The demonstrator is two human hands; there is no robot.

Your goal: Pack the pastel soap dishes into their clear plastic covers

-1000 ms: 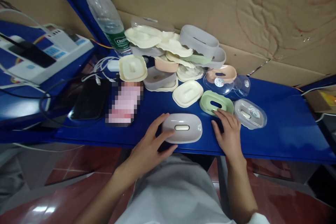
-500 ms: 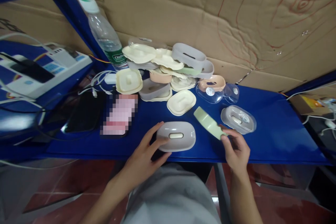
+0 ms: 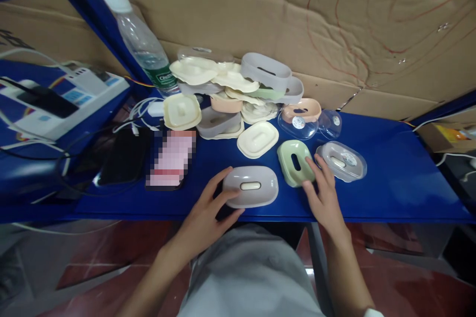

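Note:
My left hand (image 3: 213, 205) grips the left end of a grey oval soap dish (image 3: 266, 194), thumb and fingers at its sides. A cream oval insert (image 3: 250, 185) shows in the slot of that dish. At right, my right hand (image 3: 323, 190) holds the right edge of a pale green oval tray (image 3: 287, 162) with a dark slot in its middle. The green tray is face up on the table, apart from the grey dish. Behind them sits a cream oval piece (image 3: 258, 139). A grey dish under a clear lid (image 3: 344, 161) is just beyond my right hand.
A pile of cream, grey and peach plastic pieces (image 3: 226, 94) stands against the cardboard wall (image 3: 230, 10). Left of it are a water bottle (image 3: 145, 44), a pixelated phone (image 3: 173, 158), a dark phone (image 3: 124, 158), cables and a power strip (image 3: 100, 99). Clear lids (image 3: 308, 129) lie at the back right.
My right hand has brought the green tray from a tilted, edge-on pose down flat, a little left. My left hand keeps its hold on the grey dish.

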